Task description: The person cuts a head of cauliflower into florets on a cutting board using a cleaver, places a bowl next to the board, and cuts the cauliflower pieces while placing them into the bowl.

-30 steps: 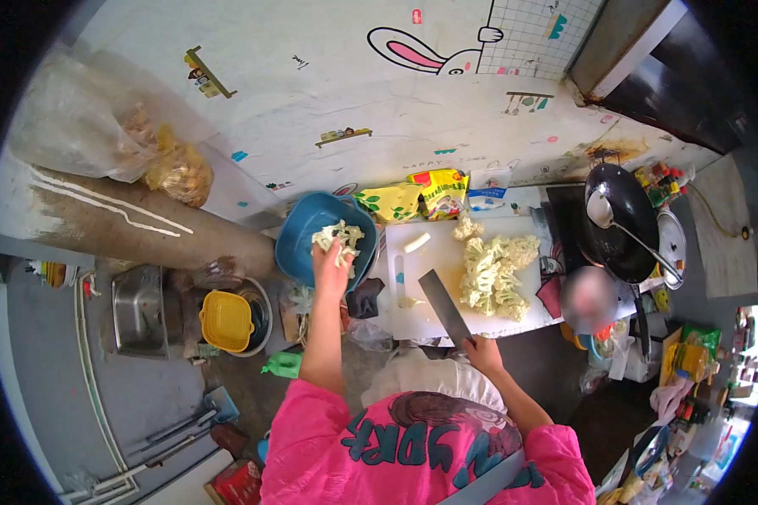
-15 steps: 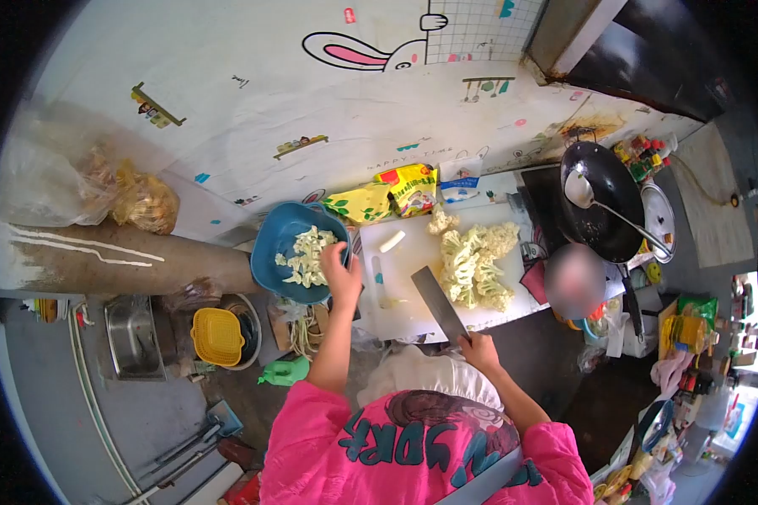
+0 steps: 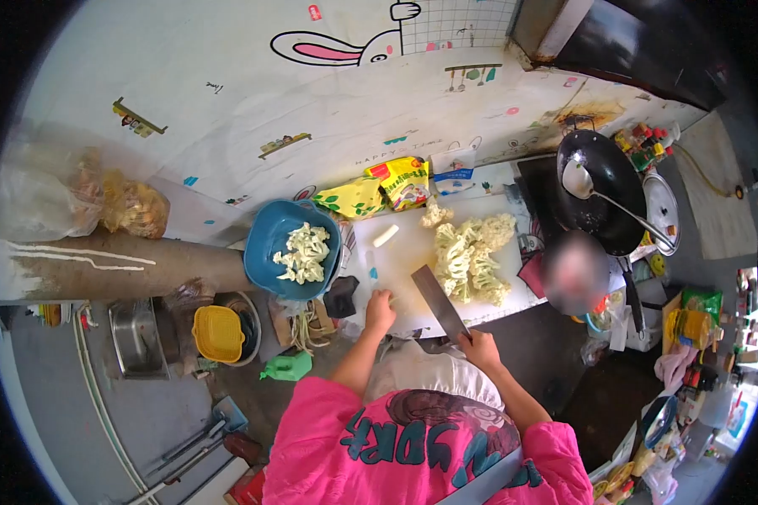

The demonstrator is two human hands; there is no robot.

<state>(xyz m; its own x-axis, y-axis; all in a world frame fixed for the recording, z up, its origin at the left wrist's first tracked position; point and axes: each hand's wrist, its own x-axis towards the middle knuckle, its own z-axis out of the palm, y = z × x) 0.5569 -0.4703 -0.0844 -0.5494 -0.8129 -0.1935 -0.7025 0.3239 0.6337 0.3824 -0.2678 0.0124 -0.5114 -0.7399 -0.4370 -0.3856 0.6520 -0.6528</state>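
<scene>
My right hand (image 3: 479,347) grips the handle of a cleaver (image 3: 440,300), its broad blade angled over the front of the white cutting board (image 3: 404,316). My left hand (image 3: 380,311) is low at the board's left front part, fingers curled; what is in them, if anything, is hidden. On the board's right side lies a large cauliflower (image 3: 476,257), partly split into florets. One small floret (image 3: 435,214) sits at the back edge. Left of it rests a pale stem piece (image 3: 386,236). A blue basin (image 3: 263,254) left of the board holds cut cauliflower pieces (image 3: 305,252).
Behind the board stand yellow food packets (image 3: 400,181). To the right, a black wok (image 3: 602,223) with a ladle (image 3: 578,181) sits on the stove. A dark cloth (image 3: 341,297) lies between basin and board. A yellow basket (image 3: 217,334) is lower left.
My left hand has moved from the basin's right rim down and right to the board's front left. My right hand and the cleaver have stayed nearly in place. The view has shifted slightly.
</scene>
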